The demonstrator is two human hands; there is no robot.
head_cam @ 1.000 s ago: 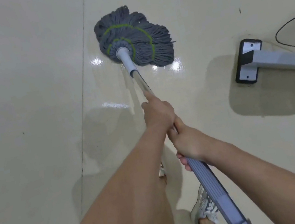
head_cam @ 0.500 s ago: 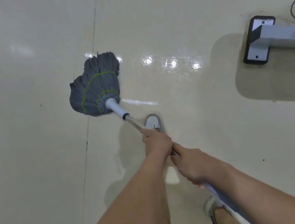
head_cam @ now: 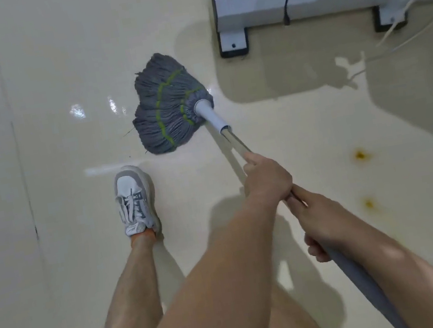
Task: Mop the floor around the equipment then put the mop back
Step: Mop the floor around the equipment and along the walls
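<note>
While pushing the mop head (head_cam: 168, 106) flat across the cream floor (head_cam: 49, 63), both hands stacked on the handle (head_cam: 234, 139) for leverage: left hand (head_cam: 268, 181) forward on the bare metal shaft, fingers wrapped fully closed round it; right hand (head_cam: 320, 228) just behind, touching the left, fingers curled shut over the start of the grey grip sleeve (head_cam: 363, 276). Handle held at a low slant, presumably to keep the grey strands with green stitching spread and pressed down. Mop head lying near, but clear of, the black-capped foot (head_cam: 230, 22) of the grey equipment frame (head_cam: 306, 3), a black cable (head_cam: 287, 6) hanging over it. White sneaker (head_cam: 134, 199) planted just beside the strands, likely bracing the stroke. No bucket or other container in view, so nothing to report inside one
</note>
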